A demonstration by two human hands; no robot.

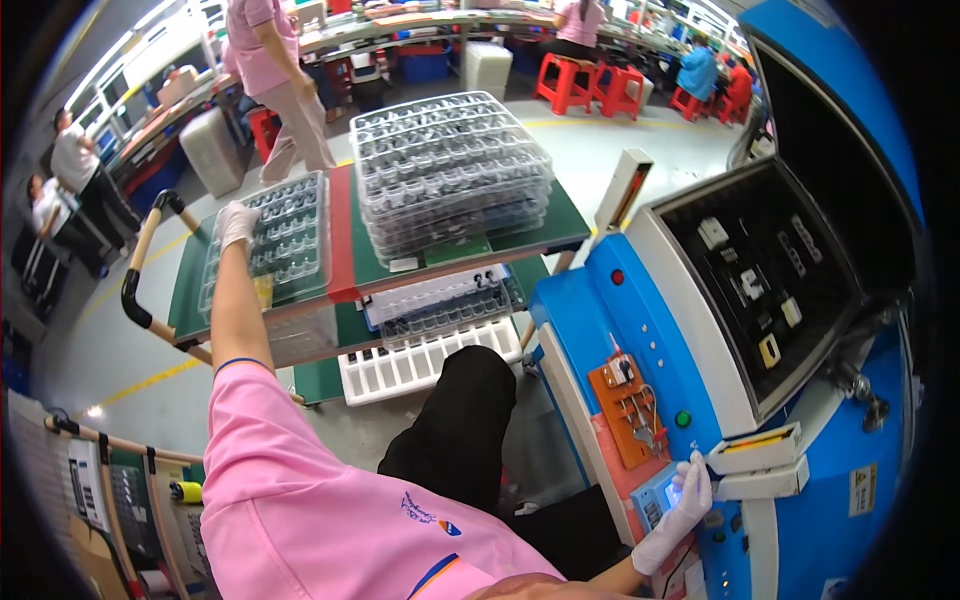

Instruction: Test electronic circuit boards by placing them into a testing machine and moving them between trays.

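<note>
My left hand, in a white glove, reaches out to a clear plastic tray with rows of small pockets on the cart's left side. Its fingers are bent together over the pockets, and whatever they pinch is hidden. My right hand, also gloved in white, is raised at the front of a blue machine. Its fingertips are pinched upward around a tiny piece too small to name. Beside that hand are a small blue box with a lit display and an orange fixture plate carrying metal clamps.
Stacked clear trays of dark parts stand on the green-topped cart. A white compartment tray sits on its lower shelf, near my knee. The machine's dark slanted panel rises at right. People and red stools are farther back.
</note>
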